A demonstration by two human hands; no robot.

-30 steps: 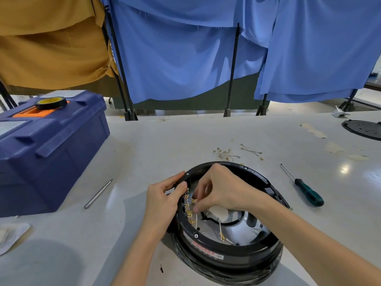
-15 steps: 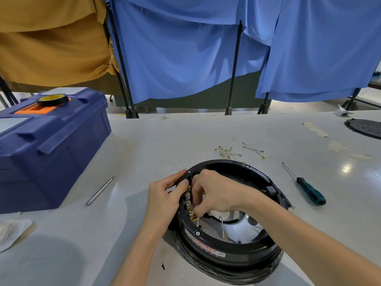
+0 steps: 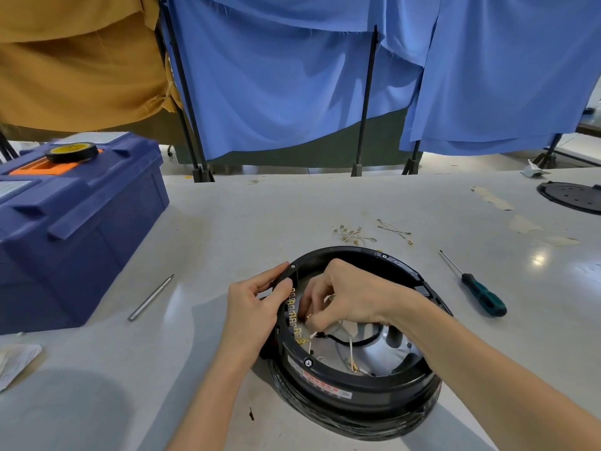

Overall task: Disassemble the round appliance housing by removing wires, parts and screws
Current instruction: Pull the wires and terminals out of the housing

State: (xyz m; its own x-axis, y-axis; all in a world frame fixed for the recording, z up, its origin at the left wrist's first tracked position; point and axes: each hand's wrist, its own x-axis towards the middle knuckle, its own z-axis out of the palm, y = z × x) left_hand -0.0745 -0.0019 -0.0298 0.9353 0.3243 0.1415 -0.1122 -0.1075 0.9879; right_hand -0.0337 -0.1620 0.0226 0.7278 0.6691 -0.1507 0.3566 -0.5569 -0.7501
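Head camera: the left hand (image 3: 250, 310) grips the rim of the round black housing (image 3: 357, 393). The right hand (image 3: 354, 297) pinches a white wire (image 3: 313, 335) inside; the housing's red-and-white label (image 3: 325, 384) is illegible.

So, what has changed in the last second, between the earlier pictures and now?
Very little. The right hand shifted only slightly inside the housing; it still pinches a white wire beside the row of terminals. Whether the wire came free, I cannot tell. The left hand keeps gripping the housing. The screwdriver, metal rod, loose wires and toolbox did not move.
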